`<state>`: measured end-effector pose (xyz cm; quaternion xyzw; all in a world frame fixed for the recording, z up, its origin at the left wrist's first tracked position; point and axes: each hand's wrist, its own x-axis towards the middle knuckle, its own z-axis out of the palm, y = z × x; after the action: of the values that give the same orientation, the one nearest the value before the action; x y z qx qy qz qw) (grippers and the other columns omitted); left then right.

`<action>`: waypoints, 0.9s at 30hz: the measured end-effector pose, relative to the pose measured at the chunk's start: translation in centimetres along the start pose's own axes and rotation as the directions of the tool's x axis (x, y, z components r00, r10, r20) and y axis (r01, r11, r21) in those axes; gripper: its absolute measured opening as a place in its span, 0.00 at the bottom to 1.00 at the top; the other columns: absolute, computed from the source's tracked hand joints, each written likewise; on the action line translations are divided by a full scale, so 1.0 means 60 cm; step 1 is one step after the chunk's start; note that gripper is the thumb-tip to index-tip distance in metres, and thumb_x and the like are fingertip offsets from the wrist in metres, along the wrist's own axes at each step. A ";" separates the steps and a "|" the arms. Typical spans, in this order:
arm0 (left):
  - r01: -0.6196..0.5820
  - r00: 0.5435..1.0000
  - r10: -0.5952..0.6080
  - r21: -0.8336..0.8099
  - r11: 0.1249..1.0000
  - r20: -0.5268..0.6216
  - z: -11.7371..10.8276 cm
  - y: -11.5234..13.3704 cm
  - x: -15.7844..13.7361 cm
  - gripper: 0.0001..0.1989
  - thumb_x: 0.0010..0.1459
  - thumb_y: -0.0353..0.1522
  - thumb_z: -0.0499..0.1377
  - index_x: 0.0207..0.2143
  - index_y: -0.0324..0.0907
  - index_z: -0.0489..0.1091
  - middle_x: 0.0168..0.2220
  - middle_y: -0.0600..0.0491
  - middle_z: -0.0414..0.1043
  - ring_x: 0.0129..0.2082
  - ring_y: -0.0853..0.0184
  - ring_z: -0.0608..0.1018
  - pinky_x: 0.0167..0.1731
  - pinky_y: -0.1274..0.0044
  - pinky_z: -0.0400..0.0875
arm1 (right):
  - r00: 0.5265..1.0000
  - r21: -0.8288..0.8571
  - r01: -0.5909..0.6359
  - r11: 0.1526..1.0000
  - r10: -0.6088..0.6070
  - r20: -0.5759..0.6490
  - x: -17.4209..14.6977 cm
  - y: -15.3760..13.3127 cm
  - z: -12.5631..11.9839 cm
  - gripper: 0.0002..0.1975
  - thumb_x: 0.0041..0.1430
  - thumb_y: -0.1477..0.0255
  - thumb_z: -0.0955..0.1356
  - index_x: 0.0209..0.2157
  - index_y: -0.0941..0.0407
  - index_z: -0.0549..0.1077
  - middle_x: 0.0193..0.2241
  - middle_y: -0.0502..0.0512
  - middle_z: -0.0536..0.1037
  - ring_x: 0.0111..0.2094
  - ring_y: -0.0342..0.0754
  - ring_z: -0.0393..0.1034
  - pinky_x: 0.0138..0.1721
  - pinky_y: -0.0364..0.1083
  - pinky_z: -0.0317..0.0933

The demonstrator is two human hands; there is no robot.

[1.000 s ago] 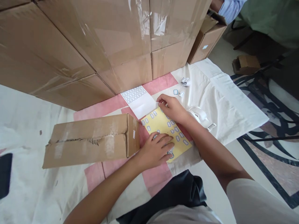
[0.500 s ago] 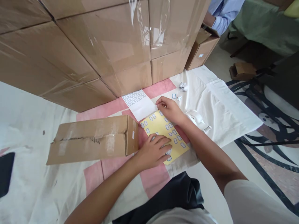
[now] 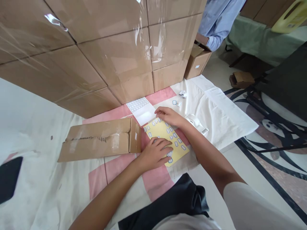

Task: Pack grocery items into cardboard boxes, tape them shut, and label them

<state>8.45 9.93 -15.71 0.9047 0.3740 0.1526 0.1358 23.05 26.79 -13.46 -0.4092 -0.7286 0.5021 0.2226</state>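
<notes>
A yellow sheet (image 3: pixel 160 131) dotted with blue-edged labels lies on the pink and white cloth. My left hand (image 3: pixel 155 153) rests flat on its near left part, fingers spread, covering some labels. At the far edge of that sheet, my right hand (image 3: pixel 169 116) has its fingers drawn together in a pinch; whatever they may hold is too small to make out. A white sheet (image 3: pixel 144 118) with rows of label outlines at its far end lies just beyond, near the right fingertips.
Taped cardboard boxes (image 3: pixel 115 57) form a stack at the back. A long carton (image 3: pixel 100 140) lies to the left. Loose label scraps (image 3: pixel 182 94) and a white tape-like roll (image 3: pixel 195 121) are on the right. A person in a blue sleeve (image 3: pixel 216 36) is beside an open box (image 3: pixel 196 62).
The camera view has shifted slightly. My right fingers look a little straighter at the yellow sheet's far edge; my left hand stays on the sheet.
</notes>
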 end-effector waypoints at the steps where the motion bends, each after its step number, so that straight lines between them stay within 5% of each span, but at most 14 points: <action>1: 0.001 1.000 -0.001 -0.002 1.000 0.002 -0.001 0.001 0.000 0.14 0.70 0.41 0.55 0.52 0.45 0.71 0.59 0.50 0.73 0.60 0.61 0.70 0.57 0.64 0.60 | 1.000 -0.055 0.023 0.998 -0.023 0.003 -0.003 0.001 -0.003 0.14 0.56 0.79 0.64 0.43 0.58 0.75 0.38 0.53 0.78 0.34 0.45 0.68 0.34 0.43 0.61; 8: 0.040 0.999 -0.039 -0.046 0.998 0.031 -0.002 0.003 0.000 0.13 0.70 0.40 0.55 0.52 0.46 0.71 0.59 0.50 0.72 0.61 0.61 0.69 0.58 0.64 0.60 | 0.953 -0.401 0.269 0.876 -0.183 0.240 -0.014 0.007 -0.020 0.21 0.52 0.87 0.66 0.46 0.57 0.77 0.47 0.60 0.75 0.51 0.56 0.65 0.53 0.52 0.61; 17: 0.055 0.998 -0.056 -0.021 0.998 -0.035 -0.003 0.014 0.002 0.12 0.65 0.36 0.61 0.51 0.50 0.72 0.57 0.55 0.75 0.57 0.61 0.73 0.56 0.68 0.63 | 0.972 -0.504 0.231 0.832 -0.215 0.090 0.000 0.002 0.003 0.07 0.63 0.80 0.65 0.37 0.57 0.75 0.41 0.60 0.78 0.44 0.52 0.68 0.46 0.48 0.60; 24: -0.197 0.951 0.247 0.251 0.948 -0.187 0.054 -0.048 -0.001 0.19 0.60 0.39 0.62 0.54 0.50 0.71 0.56 0.55 0.76 0.52 0.60 0.75 0.50 0.70 0.66 | 0.979 -0.463 0.104 0.880 -0.172 -0.107 0.002 0.005 0.008 0.06 0.66 0.75 0.62 0.41 0.53 0.69 0.40 0.59 0.79 0.41 0.53 0.70 0.40 0.47 0.60; 27: -0.186 0.947 0.244 0.263 0.947 -0.210 0.070 -0.052 -0.006 0.19 0.61 0.40 0.61 0.55 0.51 0.71 0.58 0.55 0.75 0.53 0.60 0.74 0.52 0.70 0.64 | 0.980 -0.405 0.079 0.911 -0.146 -0.136 0.004 0.011 0.011 0.06 0.67 0.74 0.61 0.44 0.52 0.67 0.40 0.57 0.79 0.40 0.53 0.72 0.40 0.47 0.61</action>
<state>7.84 11.25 -20.74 0.9248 0.3018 0.2284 -0.0384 22.70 26.73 -14.33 -0.4429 -0.8171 0.2947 0.2222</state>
